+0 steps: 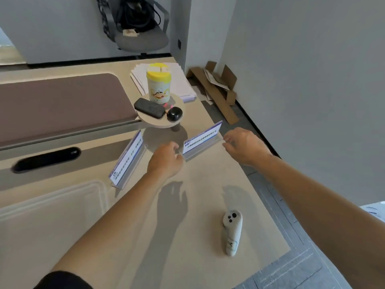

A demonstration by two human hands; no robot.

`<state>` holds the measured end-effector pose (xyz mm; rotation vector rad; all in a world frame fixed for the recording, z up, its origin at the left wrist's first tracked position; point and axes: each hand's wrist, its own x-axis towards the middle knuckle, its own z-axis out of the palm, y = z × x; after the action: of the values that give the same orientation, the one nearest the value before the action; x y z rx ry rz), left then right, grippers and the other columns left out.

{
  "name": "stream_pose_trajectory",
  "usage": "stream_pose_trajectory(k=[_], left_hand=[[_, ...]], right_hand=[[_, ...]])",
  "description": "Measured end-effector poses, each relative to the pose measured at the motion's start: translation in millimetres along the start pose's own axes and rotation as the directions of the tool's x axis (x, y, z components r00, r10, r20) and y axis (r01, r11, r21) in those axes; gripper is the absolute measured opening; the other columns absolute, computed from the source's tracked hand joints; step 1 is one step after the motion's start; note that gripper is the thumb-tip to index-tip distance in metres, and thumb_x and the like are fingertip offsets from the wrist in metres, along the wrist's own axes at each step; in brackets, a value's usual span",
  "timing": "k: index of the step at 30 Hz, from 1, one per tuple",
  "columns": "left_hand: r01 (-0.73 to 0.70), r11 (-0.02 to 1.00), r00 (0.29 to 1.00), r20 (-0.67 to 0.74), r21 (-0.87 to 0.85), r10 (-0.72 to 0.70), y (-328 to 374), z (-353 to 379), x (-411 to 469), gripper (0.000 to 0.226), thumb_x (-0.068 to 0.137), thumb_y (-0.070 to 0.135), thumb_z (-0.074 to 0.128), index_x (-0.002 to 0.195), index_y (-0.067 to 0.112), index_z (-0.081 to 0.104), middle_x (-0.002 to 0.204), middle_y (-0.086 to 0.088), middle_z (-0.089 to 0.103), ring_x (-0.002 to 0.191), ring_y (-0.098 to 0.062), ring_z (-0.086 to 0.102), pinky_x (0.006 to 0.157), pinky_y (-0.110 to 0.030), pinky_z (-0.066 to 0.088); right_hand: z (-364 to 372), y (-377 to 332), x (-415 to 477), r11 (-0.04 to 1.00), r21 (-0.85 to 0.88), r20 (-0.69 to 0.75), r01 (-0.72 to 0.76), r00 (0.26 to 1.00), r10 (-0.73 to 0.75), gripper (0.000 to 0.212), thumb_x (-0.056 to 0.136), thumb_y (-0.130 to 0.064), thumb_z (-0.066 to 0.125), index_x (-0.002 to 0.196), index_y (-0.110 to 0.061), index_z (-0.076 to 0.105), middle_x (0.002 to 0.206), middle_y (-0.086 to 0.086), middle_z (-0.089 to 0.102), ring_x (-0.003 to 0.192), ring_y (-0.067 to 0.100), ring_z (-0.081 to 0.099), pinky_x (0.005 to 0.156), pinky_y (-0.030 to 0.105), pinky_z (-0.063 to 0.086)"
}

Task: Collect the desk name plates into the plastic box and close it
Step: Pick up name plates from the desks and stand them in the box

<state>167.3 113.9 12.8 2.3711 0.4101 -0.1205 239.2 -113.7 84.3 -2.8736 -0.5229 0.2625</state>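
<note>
Your left hand curls at the left end of the right name plate; grip unclear. Your right hand, loosely curled, holds nothing just beside its other end, near the surface edge. The second name plate stands beside the plastic box. Print unreadable.

A white controller is lying on the beige desk near its front right corner, while farther back a small round shelf is carrying a yellow-lidded canister, a black phone and a rounded black case. A stack of papers is sitting behind the shelf and a brown pad is covering the desk's back left part. On the floor by the wall cardboard scraps are lying, and a grey chair is holding a black bag.
</note>
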Motion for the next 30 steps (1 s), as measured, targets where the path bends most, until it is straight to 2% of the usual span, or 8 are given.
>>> stream_pose_trajectory(k=[5, 9, 12, 14, 17, 20, 25, 30], left_hand=[[0.043, 0.965, 0.999, -0.010, 0.259, -0.042, 26.8, 41.0, 51.6, 0.044, 0.089, 0.033, 0.063, 0.128, 0.021, 0.048, 0.128, -0.003, 0.050, 0.115, -0.025, 0.053, 0.088, -0.043, 0.051], [0.118, 0.898, 0.993, -0.066, 0.424, -0.100, 34.7, 60.9, 86.0, 0.053, 0.086, 0.038, 0.067, 0.133, 0.022, 0.046, 0.128, -0.003, 0.051, 0.118, -0.027, 0.049, 0.093, -0.040, 0.046], [0.155, 0.843, 0.988, -0.060, 0.516, -0.145, 43.8, 72.6, 106.9, 0.054, 0.085, 0.042, 0.066, 0.132, 0.022, 0.047, 0.127, -0.004, 0.051, 0.116, -0.027, 0.049, 0.092, -0.041, 0.047], [0.171, 0.818, 0.983, -0.044, 0.549, -0.176, 48.6, 78.6, 120.4, 0.055, 0.085, 0.045, 0.066, 0.132, 0.022, 0.048, 0.126, -0.006, 0.048, 0.115, -0.028, 0.048, 0.090, -0.042, 0.049], [0.167, 0.782, 0.977, 0.007, 0.601, -0.215, 55.2, 82.8, 137.1, 0.049, 0.086, 0.047, 0.062, 0.127, 0.023, 0.051, 0.120, -0.006, 0.047, 0.108, -0.027, 0.050, 0.083, -0.043, 0.052], [0.184, 0.774, 0.960, 0.059, 0.605, -0.274, 55.4, 87.0, 147.4, 0.033, 0.091, 0.044, 0.054, 0.117, 0.023, 0.057, 0.104, -0.001, 0.050, 0.094, -0.024, 0.053, 0.073, -0.038, 0.049], [0.198, 0.785, 0.954, 0.070, 0.587, -0.293, 53.0, 90.6, 140.7, 0.029, 0.097, 0.043, 0.048, 0.114, 0.023, 0.061, 0.088, -0.001, 0.053, 0.078, -0.022, 0.051, 0.063, -0.034, 0.041], [0.194, 0.787, 0.969, 0.008, 0.586, -0.245, 49.5, 66.0, 93.5, 0.031, 0.098, 0.043, 0.047, 0.120, 0.025, 0.059, 0.100, -0.005, 0.064, 0.083, -0.021, 0.058, 0.064, -0.032, 0.044]], right_hand=[[28.1, 38.7, 87.4, 0.962, -0.155, 0.110, 0.225, 0.972, -0.210, 0.037, 0.095, -0.034, 0.057, 0.131, -0.024, 0.055, 0.135, 0.000, 0.052, 0.119, 0.022, 0.051, 0.089, 0.040, 0.051], [55.6, 55.2, 148.7, 0.846, -0.306, 0.164, 0.436, 0.900, -0.404, 0.047, 0.094, -0.037, 0.058, 0.137, -0.022, 0.047, 0.137, 0.005, 0.049, 0.123, 0.027, 0.045, 0.098, 0.041, 0.043], [68.2, 61.4, 179.9, 0.776, -0.358, 0.226, 0.520, 0.854, -0.468, 0.050, 0.094, -0.040, 0.057, 0.139, -0.021, 0.045, 0.137, 0.006, 0.052, 0.123, 0.028, 0.048, 0.099, 0.041, 0.043], [72.6, 64.9, 197.3, 0.754, -0.347, 0.272, 0.557, 0.829, -0.488, 0.045, 0.095, -0.040, 0.056, 0.135, -0.021, 0.050, 0.130, 0.006, 0.058, 0.114, 0.027, 0.055, 0.093, 0.041, 0.047], [77.5, 71.8, 213.8, 0.782, -0.236, 0.351, 0.577, 0.801, -0.485, 0.031, 0.098, -0.036, 0.052, 0.125, -0.023, 0.059, 0.115, 0.005, 0.065, 0.096, 0.024, 0.060, 0.078, 0.037, 0.051], [87.3, 75.6, 224.1, 0.759, -0.201, 0.368, 0.620, 0.766, -0.528, 0.023, 0.100, -0.033, 0.049, 0.118, -0.025, 0.061, 0.105, 0.004, 0.067, 0.082, 0.021, 0.056, 0.065, 0.031, 0.043], [89.1, 74.5, 231.4, 0.720, -0.218, 0.344, 0.659, 0.742, -0.575, 0.017, 0.099, -0.028, 0.050, 0.108, -0.027, 0.064, 0.098, 0.003, 0.067, 0.082, 0.023, 0.058, 0.062, 0.031, 0.037], [70.7, 45.7, 202.3, 0.658, -0.219, 0.319, 0.720, 0.690, -0.650, 0.022, 0.101, -0.035, 0.046, 0.108, -0.027, 0.065, 0.098, 0.001, 0.067, 0.085, 0.023, 0.060, 0.068, 0.034, 0.047]])
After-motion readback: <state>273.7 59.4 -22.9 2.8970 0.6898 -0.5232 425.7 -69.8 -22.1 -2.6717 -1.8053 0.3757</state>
